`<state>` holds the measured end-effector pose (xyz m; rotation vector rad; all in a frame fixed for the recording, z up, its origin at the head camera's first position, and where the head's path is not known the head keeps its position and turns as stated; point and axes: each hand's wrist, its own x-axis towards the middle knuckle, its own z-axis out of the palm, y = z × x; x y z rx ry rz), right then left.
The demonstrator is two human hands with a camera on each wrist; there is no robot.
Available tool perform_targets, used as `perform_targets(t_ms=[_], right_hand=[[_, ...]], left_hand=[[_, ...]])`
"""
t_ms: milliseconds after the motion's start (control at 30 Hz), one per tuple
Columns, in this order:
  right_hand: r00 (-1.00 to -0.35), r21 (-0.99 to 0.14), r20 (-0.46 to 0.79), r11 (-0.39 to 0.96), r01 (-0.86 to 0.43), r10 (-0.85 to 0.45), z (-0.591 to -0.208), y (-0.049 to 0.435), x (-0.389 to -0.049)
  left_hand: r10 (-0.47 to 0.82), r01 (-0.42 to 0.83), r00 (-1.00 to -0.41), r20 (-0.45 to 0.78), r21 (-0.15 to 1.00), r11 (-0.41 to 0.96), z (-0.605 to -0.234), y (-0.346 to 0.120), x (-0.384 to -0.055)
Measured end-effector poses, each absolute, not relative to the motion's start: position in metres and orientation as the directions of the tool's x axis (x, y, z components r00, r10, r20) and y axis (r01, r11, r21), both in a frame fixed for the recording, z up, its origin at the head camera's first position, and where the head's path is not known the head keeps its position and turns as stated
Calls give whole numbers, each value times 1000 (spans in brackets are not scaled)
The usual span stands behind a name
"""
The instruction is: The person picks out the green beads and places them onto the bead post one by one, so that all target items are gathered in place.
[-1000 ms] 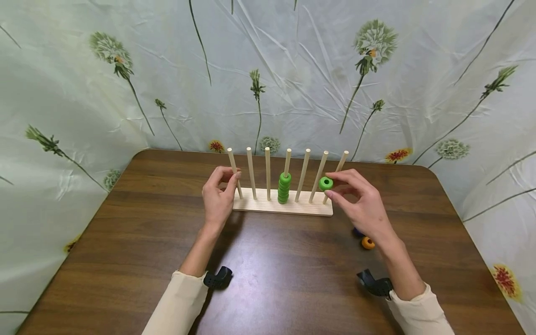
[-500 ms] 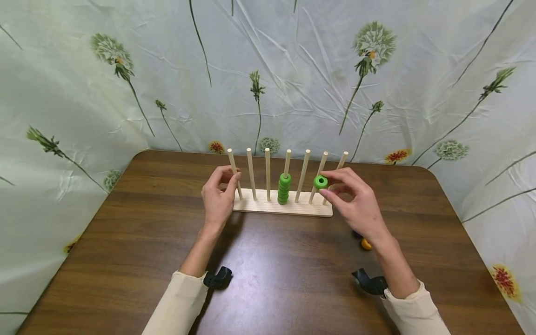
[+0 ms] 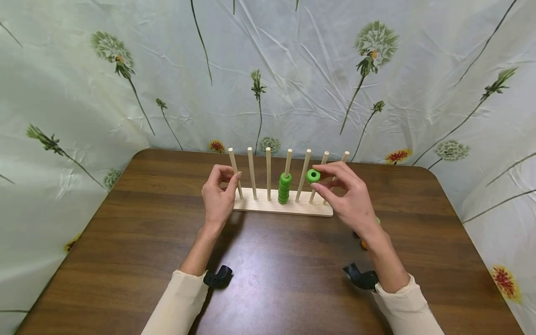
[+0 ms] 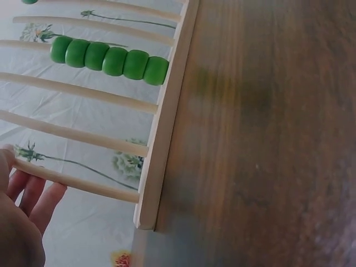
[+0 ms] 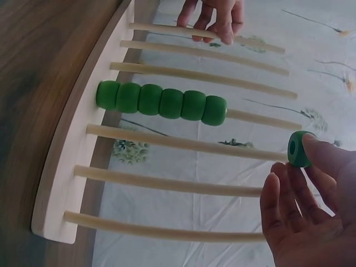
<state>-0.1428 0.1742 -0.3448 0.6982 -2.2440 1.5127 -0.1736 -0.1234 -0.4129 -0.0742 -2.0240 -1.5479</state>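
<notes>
A pale wooden rack (image 3: 289, 209) with a row of upright pegs stands toward the back of the table. Several green beads (image 3: 284, 188) are stacked on its middle peg, whose upper part is bare. My left hand (image 3: 218, 197) pinches the leftmost peg (image 4: 103, 188) between thumb and fingers. Between the thumb and fingertips of my right hand (image 3: 349, 195) is one more green bead (image 5: 302, 154), its hole facing the pegs. In the right wrist view this bead is right at the top end of the peg just right of the stack.
On the brown table (image 3: 272, 260), an orange bead (image 3: 364, 244) lies mostly hidden behind the right wrist, with a dark one beside it. A bit of green (image 3: 378, 220) shows past that wrist. Floral cloth (image 3: 310, 70) hangs behind the table's back edge.
My right hand has moved left and slightly up with the green bead, from near the two rightmost pegs toward the peg beside the stack. The left hand has stayed on its peg.
</notes>
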Motion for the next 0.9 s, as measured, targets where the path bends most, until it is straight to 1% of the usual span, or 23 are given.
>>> perform_targets(t_ms=[300,633,900], right_hand=[[-820,-768,538,287,-573,-198,-341,164,-145],[-800,-756,562,262,-600,-209,-338,154,-151],[-785,-743,582,255,-619,-211,-333,150,-155]], left_hand=[[-296,380,-833,467,872,308,-411,-123,-174],[-307,373,-835,457,879,296,-412,-123,-173],[-307,372,-831,464,874,313,-412,-123,-174]])
